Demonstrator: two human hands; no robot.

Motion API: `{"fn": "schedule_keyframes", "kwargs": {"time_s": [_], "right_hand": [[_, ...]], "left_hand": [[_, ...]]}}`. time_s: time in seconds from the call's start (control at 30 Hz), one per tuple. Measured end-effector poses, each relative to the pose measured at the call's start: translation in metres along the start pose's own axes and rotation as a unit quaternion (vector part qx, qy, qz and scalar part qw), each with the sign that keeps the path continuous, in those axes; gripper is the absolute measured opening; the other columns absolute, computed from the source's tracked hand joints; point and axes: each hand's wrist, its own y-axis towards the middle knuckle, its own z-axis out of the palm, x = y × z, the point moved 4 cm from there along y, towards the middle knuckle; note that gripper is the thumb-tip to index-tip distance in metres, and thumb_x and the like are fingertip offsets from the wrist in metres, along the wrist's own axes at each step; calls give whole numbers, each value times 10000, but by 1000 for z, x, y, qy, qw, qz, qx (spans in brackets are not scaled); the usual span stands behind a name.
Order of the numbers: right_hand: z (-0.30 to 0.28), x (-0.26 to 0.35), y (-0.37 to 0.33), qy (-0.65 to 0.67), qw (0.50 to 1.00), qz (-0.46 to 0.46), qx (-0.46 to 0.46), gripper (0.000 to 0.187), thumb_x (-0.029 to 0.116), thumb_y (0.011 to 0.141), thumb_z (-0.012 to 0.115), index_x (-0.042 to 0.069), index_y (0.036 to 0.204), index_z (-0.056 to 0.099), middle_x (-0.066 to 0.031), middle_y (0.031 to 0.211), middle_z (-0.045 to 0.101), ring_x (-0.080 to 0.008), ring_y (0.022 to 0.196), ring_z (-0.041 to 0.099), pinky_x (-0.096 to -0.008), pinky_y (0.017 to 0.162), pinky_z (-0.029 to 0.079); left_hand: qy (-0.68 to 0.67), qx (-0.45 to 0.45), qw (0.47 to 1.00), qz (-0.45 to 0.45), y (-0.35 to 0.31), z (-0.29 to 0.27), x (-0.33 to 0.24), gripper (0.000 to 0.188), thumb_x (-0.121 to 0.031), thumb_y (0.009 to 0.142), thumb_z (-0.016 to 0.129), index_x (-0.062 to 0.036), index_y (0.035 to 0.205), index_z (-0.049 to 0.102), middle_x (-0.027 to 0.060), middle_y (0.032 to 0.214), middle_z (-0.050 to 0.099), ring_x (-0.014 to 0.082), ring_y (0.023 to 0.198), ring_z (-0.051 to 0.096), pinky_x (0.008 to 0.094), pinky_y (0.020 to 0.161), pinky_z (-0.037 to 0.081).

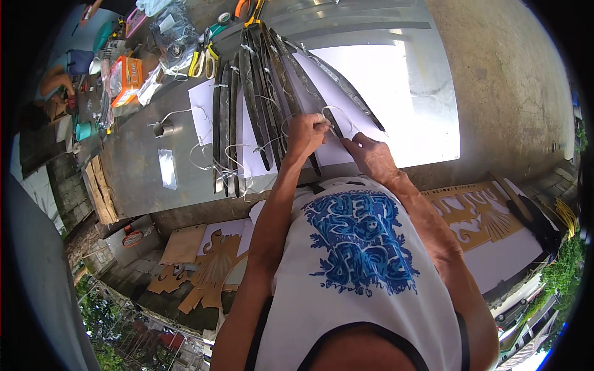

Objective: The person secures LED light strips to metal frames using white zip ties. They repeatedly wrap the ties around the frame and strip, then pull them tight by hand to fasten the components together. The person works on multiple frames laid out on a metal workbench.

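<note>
Both my hands are at the lower end of a long, narrow dark strip [307, 85], one of several fanned out on the table. A thin white cord [341, 110] loops between my hands. My left hand [306, 134] is closed, pinching the cord beside the strip. The fingers of my right hand [374, 156] are bent and pressed together where the cord runs in; their tips sit close to the strip's end. More dark strips [233, 117] lie to the left, with white cords tied at places along them. At the right is another strip [346, 83], pointed at its near end.
White paper [427, 111] lies beneath the strips on the metal sheet [133, 179]. A short metal tube [163, 128] stands left. Scissors [211, 60], orange-handled pliers [252, 11] and an orange package [127, 80] are farther back. Cut brown panels [218, 272] lie below the table's near edge.
</note>
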Motion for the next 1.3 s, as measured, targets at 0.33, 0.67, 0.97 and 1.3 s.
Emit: {"fn": "schedule_keyframes", "kwargs": {"time_s": [0.33,0.67,0.97,1.3], "right_hand": [[10,13,-9,-57,997,-49,34,490,44,796,666,43,1284,626,-90,904,564,-239,658,666,-353,589,562],[25,19,-12,-102,993,-64,20,504,46,791,645,-3,1292,610,-94,922,555,-208,729,671,-331,603,563],[25,20,0,-41,998,-39,-34,419,-4,744,672,34,1161,646,-91,898,549,-237,745,670,-358,614,568],[25,19,1,-88,994,-66,13,452,69,775,663,66,1226,654,-73,899,567,-216,739,658,-342,622,545]], "left_hand": [[-6,16,1000,-5,-5,-13,-2,135,-68,890,735,-18,1010,772,60,771,743,116,598,690,262,591,521],[15,-19,994,105,5,-12,4,102,-41,853,756,-52,954,765,42,795,740,111,648,669,272,610,520],[10,39,998,50,-2,-21,11,109,-55,835,779,-24,936,750,35,758,724,101,588,639,270,568,508],[-26,76,984,162,-16,-42,-10,174,-142,796,857,-73,942,793,37,772,734,111,672,657,283,634,524]]}}
